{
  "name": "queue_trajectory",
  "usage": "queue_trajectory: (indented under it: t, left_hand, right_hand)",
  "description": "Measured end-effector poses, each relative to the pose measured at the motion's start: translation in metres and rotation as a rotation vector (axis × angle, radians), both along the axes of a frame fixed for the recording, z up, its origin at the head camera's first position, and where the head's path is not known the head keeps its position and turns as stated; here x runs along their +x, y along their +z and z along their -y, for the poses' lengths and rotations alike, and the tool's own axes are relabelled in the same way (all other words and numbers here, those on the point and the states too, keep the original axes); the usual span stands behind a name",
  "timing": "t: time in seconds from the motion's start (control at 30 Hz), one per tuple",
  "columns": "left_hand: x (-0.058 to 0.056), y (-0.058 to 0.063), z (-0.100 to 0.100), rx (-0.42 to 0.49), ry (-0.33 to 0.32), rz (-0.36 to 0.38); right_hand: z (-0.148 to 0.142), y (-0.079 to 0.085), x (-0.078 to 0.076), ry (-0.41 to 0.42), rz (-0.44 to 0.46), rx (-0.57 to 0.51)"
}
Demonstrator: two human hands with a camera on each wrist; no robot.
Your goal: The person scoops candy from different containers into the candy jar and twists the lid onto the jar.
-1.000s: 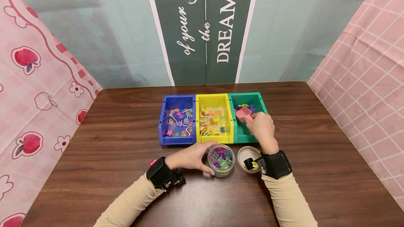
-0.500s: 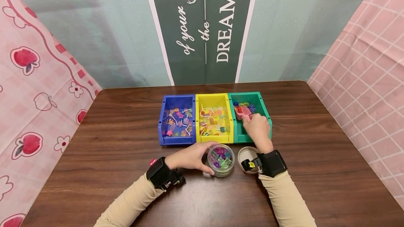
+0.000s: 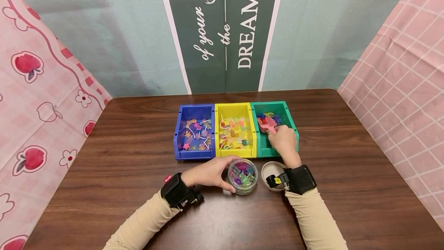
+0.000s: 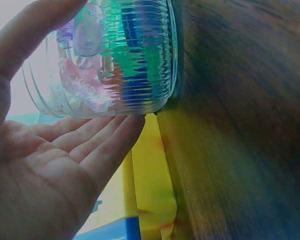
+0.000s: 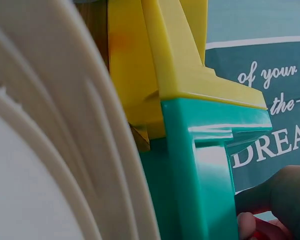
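My left hand holds a clear jar by its side, thumb and fingers on opposite sides. Clear, purple, pink and green charms fill much of the jar, which stands upright and lidless on the table. My right hand grips the handle of a small pink scoop inside the green bin. Red and orange pieces appear by the scoop's bowl, with blue, yellow and purple pieces behind. In the right wrist view the fingers are mostly cut off beyond the green bin's wall.
Left of the green bin, touching in a row, stand a yellow bin and a blue bin, both with lollipop-like and other small charms. A round lid lies inside-up beside the jar, partly under the right wrist strap. Printed cloths surround the brown table.
My right hand has drawn back slightly to the left and toward me with the scoop, whose bowl now sits lower among the charms. My left hand and the jar have stayed put.
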State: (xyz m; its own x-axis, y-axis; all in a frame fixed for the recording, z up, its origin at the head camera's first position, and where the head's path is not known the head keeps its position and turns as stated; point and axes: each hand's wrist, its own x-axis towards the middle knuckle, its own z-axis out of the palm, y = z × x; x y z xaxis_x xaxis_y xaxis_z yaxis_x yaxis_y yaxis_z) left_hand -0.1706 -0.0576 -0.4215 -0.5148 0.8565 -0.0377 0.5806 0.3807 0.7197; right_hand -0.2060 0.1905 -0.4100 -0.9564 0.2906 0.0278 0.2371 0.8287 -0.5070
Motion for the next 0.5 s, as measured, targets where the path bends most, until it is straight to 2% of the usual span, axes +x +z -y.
queue_trajectory:
  t: [0.2, 0.5]
  left_hand:
    - [0.000, 0.001, 0.000, 0.003, -0.002, 0.004]
    - [0.000, 0.001, 0.001, -0.022, 0.009, 0.025]
  right_hand:
    - [-0.002, 0.004, 0.002, -0.009, -0.007, 0.000]
    - [-0.009, 0.016, 0.007, 0.000, 0.028, -0.068]
